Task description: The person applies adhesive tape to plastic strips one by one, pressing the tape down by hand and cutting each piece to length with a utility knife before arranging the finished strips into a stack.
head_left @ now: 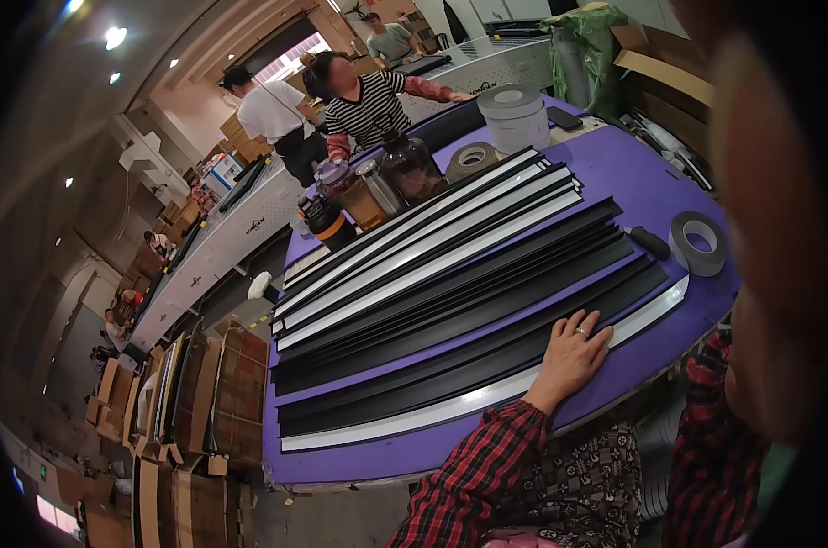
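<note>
Your white strip (pixel 423 415) lies along the near edge of the purple bench (pixel 633 164), running from eight o'clock to two o'clock under your left hand (pixel 571 358). That hand rests palm down across it, fingers slightly apart and not clamped on anything, with the tips over the black strip (pixel 450 372) just beyond. Your right hand (pixel 768 237) seems to be the blurred shape close to the lens at three o'clock; you cannot tell from this how its fingers stand.

Taking your left hand as the centre of the dial, a group of black strips (pixel 459 309) lies at ten o'clock, with a set of black-and-white strips (pixel 432 239) past it. At one to two o'clock sit a black handle (pixel 649 242) and, just beside it, a grey tape roll (pixel 717 245).

Toward twelve, at the far side, stands a white bucket (pixel 514 128) with another tape roll (pixel 514 96) on top. At eleven are a brown tape roll (pixel 473 162) and a large dark jar (pixel 416 173); at ten, a black-and-orange bottle (pixel 327 225). Behind the jar is a person in a striped shirt (pixel 368 108). Cardboard boxes (pixel 238 388) stand off the bench at nine.
</note>
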Demonstrator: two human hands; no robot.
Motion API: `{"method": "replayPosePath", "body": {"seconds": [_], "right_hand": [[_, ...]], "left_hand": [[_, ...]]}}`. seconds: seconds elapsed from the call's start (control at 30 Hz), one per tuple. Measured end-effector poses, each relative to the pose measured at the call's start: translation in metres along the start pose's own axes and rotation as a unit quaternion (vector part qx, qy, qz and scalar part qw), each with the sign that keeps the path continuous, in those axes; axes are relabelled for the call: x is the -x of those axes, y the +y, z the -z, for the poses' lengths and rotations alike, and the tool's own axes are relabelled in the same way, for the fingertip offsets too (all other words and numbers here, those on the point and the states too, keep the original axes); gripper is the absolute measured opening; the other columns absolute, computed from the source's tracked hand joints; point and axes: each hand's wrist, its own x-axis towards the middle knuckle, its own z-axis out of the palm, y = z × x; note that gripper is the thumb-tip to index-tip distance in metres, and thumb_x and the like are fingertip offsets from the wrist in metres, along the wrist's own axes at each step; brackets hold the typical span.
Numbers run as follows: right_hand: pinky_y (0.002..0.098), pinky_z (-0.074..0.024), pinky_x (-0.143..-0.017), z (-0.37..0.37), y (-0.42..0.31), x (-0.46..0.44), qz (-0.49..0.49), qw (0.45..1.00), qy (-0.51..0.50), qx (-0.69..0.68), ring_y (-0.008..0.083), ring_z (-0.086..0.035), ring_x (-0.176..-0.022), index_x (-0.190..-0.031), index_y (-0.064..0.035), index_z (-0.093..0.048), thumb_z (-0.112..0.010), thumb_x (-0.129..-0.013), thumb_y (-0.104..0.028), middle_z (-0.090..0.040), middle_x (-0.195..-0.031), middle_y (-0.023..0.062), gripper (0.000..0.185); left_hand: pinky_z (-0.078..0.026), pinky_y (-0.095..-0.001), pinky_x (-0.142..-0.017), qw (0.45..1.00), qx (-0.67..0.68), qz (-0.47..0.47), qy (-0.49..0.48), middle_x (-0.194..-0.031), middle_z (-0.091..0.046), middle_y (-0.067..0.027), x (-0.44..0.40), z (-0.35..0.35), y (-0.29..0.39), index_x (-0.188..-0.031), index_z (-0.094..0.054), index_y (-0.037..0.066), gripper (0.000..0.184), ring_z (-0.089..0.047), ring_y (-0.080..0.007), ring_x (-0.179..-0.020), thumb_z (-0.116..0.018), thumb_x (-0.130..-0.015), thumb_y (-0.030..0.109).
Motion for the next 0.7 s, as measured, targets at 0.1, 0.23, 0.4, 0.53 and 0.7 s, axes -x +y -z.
{"method": "replayPosePath", "body": {"seconds": [0.1, 0.23, 0.4, 0.53, 0.7], "right_hand": [[0.0416, -0.0509, -0.071, 0.002, -0.003, 0.0, -0.009, 1.0, 0.0, 0.006, 0.0414, -0.057, -0.086, -0.115, 0.0008, -0.042, -0.05, -0.086, -0.024, -0.049, -0.105, 0.0292, 0.039], [0.0421, -0.0509, -0.071, 0.001, -0.005, -0.006, -0.025, 0.999, -0.02, 0.008, 0.042, -0.056, -0.087, -0.116, 0.0007, -0.041, -0.049, -0.086, -0.024, -0.049, -0.106, 0.0295, 0.04], [0.0419, -0.0504, -0.071, -0.017, -0.001, -0.016, -0.007, 0.999, -0.023, 0.025, 0.0417, -0.056, -0.087, -0.115, 0.0002, -0.041, -0.05, -0.085, -0.024, -0.049, -0.106, 0.029, 0.039], [0.0398, -0.0483, -0.071, 0.081, -0.05, 0.023, 0.062, 0.997, 0.006, 0.038, 0.0385, -0.054, -0.087, -0.112, -0.0014, -0.043, -0.051, -0.084, -0.023, -0.049, -0.103, 0.0256, 0.036], [0.0372, -0.0456, -0.071, 0.119, -0.059, 0.089, 0.139, 0.99, 0.009, 0.039, 0.0345, -0.052, -0.087, -0.109, -0.0033, -0.046, -0.052, -0.082, -0.021, -0.049, -0.098, 0.0213, 0.033]], "left_hand": [[-0.031, -0.0404, -0.091, 1.0, 0.0, 0.007, -0.005, -0.118, -0.046, -0.0143, -0.001, 0.0, -0.001, -0.106, -0.052, 0.011, 0.028, -0.04, -0.0317, -0.111, -0.051, -0.08, 0.021], [-0.03, -0.04, -0.091, 1.0, 0.005, 0.001, 0.002, -0.118, -0.046, -0.0144, 0.001, 0.003, -0.003, -0.106, -0.053, 0.011, 0.028, -0.04, -0.032, -0.111, -0.051, -0.08, 0.021], [-0.031, -0.0399, -0.091, 0.996, -0.045, -0.036, 0.068, -0.119, -0.046, -0.0144, -0.003, -0.025, -0.011, -0.106, -0.054, 0.012, 0.028, -0.04, -0.0317, -0.111, -0.05, -0.08, 0.023], [-0.033, -0.0399, -0.089, 0.995, -0.027, -0.042, 0.088, -0.117, -0.049, -0.0128, 0.006, -0.039, -0.017, -0.103, -0.057, 0.015, 0.025, -0.043, -0.0301, -0.109, -0.052, -0.08, 0.023], [-0.032, -0.0399, -0.09, 0.995, -0.037, -0.037, 0.08, -0.117, -0.048, -0.0126, 0.005, -0.037, -0.019, -0.105, -0.055, 0.016, 0.026, -0.042, -0.0297, -0.11, -0.051, -0.081, 0.024]]}}
